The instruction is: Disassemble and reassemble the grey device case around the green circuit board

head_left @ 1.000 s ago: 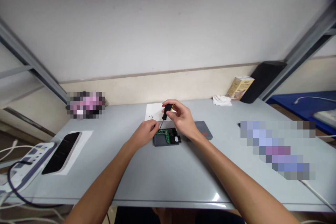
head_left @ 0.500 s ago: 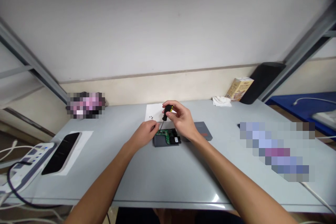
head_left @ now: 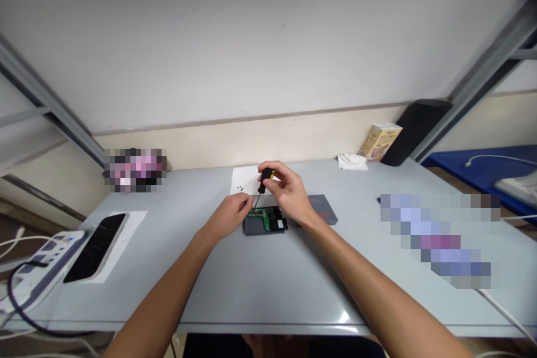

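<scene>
My right hand (head_left: 289,187) is closed around the black and yellow handle of a screwdriver (head_left: 265,178). Its thin shaft slants down to the upper left of a green circuit board (head_left: 267,219), which sits in an opened grey case (head_left: 254,227). My left hand (head_left: 229,212) lies at that case's left upper corner, fingers curled and pressed against it close to the screwdriver's tip. The tip's exact contact is too small to make out. Behind the board, partly under my right wrist, is a flat grey cover (head_left: 329,210). Several tiny dark screws (head_left: 239,188) rest on white paper (head_left: 243,177).
On the left are a phone (head_left: 96,246) on paper and a power strip (head_left: 46,268) with cables. A crumpled tissue (head_left: 352,161), a yellow carton (head_left: 381,141) and a black cylinder (head_left: 415,131) stand at the back right. Blurred-out items lie on both sides of the table.
The view has shifted slightly, so everything appears a little further left. Both hands and the screwdriver keep nearly the same pose over the board.
</scene>
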`<state>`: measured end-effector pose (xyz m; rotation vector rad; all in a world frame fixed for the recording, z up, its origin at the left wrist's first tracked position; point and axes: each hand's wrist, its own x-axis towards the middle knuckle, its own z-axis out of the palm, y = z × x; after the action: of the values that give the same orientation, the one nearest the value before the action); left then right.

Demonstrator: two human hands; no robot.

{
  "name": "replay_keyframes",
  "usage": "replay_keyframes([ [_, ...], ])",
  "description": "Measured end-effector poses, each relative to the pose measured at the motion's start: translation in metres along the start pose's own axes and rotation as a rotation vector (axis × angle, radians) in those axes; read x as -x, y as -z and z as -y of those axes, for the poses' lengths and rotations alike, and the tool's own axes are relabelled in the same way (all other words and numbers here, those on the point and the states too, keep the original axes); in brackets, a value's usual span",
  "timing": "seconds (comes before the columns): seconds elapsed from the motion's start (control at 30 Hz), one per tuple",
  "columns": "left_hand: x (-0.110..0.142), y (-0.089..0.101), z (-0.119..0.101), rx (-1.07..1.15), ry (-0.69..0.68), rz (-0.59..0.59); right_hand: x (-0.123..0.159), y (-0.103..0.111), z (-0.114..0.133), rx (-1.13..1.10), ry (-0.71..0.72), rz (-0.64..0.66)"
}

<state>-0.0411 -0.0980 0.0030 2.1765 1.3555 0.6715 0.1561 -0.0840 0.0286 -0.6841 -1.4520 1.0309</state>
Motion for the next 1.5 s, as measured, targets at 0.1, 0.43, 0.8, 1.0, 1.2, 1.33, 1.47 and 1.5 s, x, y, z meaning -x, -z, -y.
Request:
replay_keyframes([
  [0.1,-0.0005,-0.0007,0.0013,-0.012,-0.009,-0.005,0.0003,-0.0003,0.0008,0.013,0.014,-0.005],
  [0.43,-0.0010,-0.0013,0.0037,-0.012,-0.017,-0.009,0.0002,-0.0005,0.0008,0.012,0.037,-0.005],
  [0.8,-0.0012,-0.0015,0.0035,-0.012,-0.005,-0.003,0.0001,-0.0018,-0.0004,0.001,0.052,-0.004],
  [1.0,-0.0015,-0.0019,0.0042,-0.011,-0.009,-0.006,0.0010,-0.0031,0.0016,0.018,0.060,-0.006],
  [1.2,-0.0017,-0.0022,0.0063,-0.016,-0.006,-0.005,0.0014,-0.0039,0.0037,0.016,0.053,0.000],
  [1.33,-0.0016,-0.0015,0.0045,-0.014,-0.024,-0.008,0.0007,-0.0029,0.0038,0.028,0.051,-0.014],
  [1.47,-0.0015,-0.0003,0.0024,-0.017,-0.015,-0.004,0.0011,-0.0033,0.0028,0.018,0.052,-0.002],
  [1.5,-0.0014,0.0000,0.0020,-0.017,-0.011,-0.003,0.0012,-0.0033,0.0024,0.021,0.053,0.001],
])
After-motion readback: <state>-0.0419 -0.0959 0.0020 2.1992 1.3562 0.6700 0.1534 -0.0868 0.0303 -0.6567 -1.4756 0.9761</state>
